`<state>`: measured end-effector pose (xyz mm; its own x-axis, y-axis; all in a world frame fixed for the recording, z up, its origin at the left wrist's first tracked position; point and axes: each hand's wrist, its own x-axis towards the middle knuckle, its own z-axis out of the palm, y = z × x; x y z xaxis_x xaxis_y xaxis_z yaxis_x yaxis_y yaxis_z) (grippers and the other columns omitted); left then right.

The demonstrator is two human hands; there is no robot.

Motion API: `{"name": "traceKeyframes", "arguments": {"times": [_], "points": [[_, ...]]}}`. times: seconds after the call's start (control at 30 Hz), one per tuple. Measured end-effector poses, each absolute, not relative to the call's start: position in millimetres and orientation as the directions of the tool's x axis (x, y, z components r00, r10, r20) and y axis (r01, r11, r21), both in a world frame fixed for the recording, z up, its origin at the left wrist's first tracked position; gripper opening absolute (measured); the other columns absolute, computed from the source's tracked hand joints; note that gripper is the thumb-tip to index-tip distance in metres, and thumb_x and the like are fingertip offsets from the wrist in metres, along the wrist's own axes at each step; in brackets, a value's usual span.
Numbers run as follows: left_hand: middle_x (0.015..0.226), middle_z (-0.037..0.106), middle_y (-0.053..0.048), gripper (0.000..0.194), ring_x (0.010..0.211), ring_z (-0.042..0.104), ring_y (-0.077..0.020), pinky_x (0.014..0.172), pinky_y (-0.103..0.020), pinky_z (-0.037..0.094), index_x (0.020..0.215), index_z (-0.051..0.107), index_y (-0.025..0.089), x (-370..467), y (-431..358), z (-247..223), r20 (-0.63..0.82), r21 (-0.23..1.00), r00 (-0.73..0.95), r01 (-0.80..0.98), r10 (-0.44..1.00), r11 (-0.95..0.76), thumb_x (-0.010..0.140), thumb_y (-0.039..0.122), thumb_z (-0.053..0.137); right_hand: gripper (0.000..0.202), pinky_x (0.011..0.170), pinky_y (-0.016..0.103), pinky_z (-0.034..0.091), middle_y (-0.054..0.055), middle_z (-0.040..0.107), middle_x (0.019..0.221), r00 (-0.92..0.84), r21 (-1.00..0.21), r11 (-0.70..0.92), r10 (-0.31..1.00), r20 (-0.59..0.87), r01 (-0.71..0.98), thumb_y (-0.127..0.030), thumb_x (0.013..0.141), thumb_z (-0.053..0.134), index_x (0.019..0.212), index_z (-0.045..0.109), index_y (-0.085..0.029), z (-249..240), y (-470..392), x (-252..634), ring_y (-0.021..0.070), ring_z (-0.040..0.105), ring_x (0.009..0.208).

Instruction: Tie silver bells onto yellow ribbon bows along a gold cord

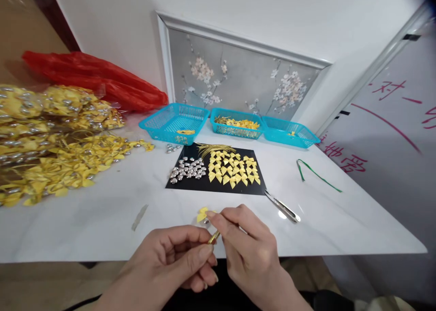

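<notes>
At the table's front edge, my left hand [180, 261] pinches a short gold cord [214, 237] between thumb and fingertips. My right hand [250, 245] is closed on the same cord from the other side, fingers bent. Just beyond the right fingertips is a yellow ribbon bow [202, 214], with a silver bead partly hidden beneath it; whether they are joined to the cord I cannot tell. Ahead of both hands, a black mat [190, 187] carries silver heart-shaped beads [188, 169], rows of yellow bows [234, 168] and a bundle of gold cords [215, 149].
Tweezers [282, 206] lie right of the mat, a green cord [318, 174] farther right. Blue baskets [173, 120] line the wall; the middle basket [235, 130] holds bows and cords. Piled yellow bow strings [64, 161] and a red plastic bag [95, 77] occupy the left.
</notes>
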<state>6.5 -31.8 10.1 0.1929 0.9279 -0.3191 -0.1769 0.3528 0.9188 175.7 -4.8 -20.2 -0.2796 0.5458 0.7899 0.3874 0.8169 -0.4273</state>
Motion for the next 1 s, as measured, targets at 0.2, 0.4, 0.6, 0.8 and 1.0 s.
{"name": "traceKeyframes", "arguments": {"times": [0.2,0.4,0.6,0.8,1.0], "points": [[0.060,0.075,0.000,0.028,0.052,0.065,-0.0094,0.047,-0.014,0.046,0.067,0.081,0.021,9.3,-32.2,13.4,-0.339,0.909,0.211,-0.176,0.917,0.377,0.063,0.046,0.092,0.036,0.062,0.031,0.055,0.013,0.070,0.094,-0.291,-0.399,0.818,0.534,0.794,0.415,0.003,0.094,0.048,0.121,0.069,-0.009,-20.9,-7.1,177.1,0.0186,0.056,0.073],[0.053,0.073,-0.001,0.035,0.049,0.062,-0.0088,0.048,-0.014,0.045,0.063,0.080,0.018,14.2,-33.5,20.8,-0.374,0.899,0.178,-0.170,0.910,0.403,0.057,0.049,0.094,0.034,0.061,0.032,0.053,0.013,0.070,0.095,-0.307,-0.378,0.829,0.517,0.799,0.411,0.004,0.093,0.051,0.120,0.070,-0.007,-25.7,-6.4,176.4,0.0188,0.053,0.073],[0.056,0.075,0.000,0.032,0.047,0.062,-0.0056,0.045,-0.010,0.044,0.065,0.078,0.017,8.7,-32.6,16.5,-0.425,0.863,0.217,-0.194,0.879,0.466,0.063,0.045,0.094,0.042,0.070,0.031,0.056,0.011,0.067,0.101,-0.323,-0.478,0.807,0.582,0.747,0.347,0.004,0.093,0.049,0.127,0.068,-0.013,-25.3,-8.9,180.5,0.0191,0.060,0.082],[0.060,0.076,0.000,0.019,0.045,0.061,-0.0032,0.041,-0.007,0.041,0.070,0.080,0.018,1.0,-33.1,12.4,-0.516,0.744,0.279,-0.321,0.809,0.586,0.066,0.030,0.095,0.046,0.086,0.024,0.056,0.003,0.065,0.112,-0.373,-0.756,0.649,0.723,0.581,0.081,-0.006,0.093,0.062,0.132,0.067,-0.030,-6.7,-3.1,203.4,0.0149,0.063,0.100],[0.057,0.075,-0.001,0.018,0.043,0.062,-0.0039,0.042,-0.007,0.044,0.068,0.080,0.019,-3.5,-35.7,-1.7,-0.521,0.637,0.381,-0.421,0.763,0.645,0.063,0.026,0.096,0.023,0.086,0.026,0.056,0.007,0.071,0.098,-0.445,-0.757,0.650,0.658,0.608,-0.073,-0.008,0.091,0.069,0.108,0.079,-0.019,-0.6,6.4,198.7,0.0164,0.067,0.095]]}}
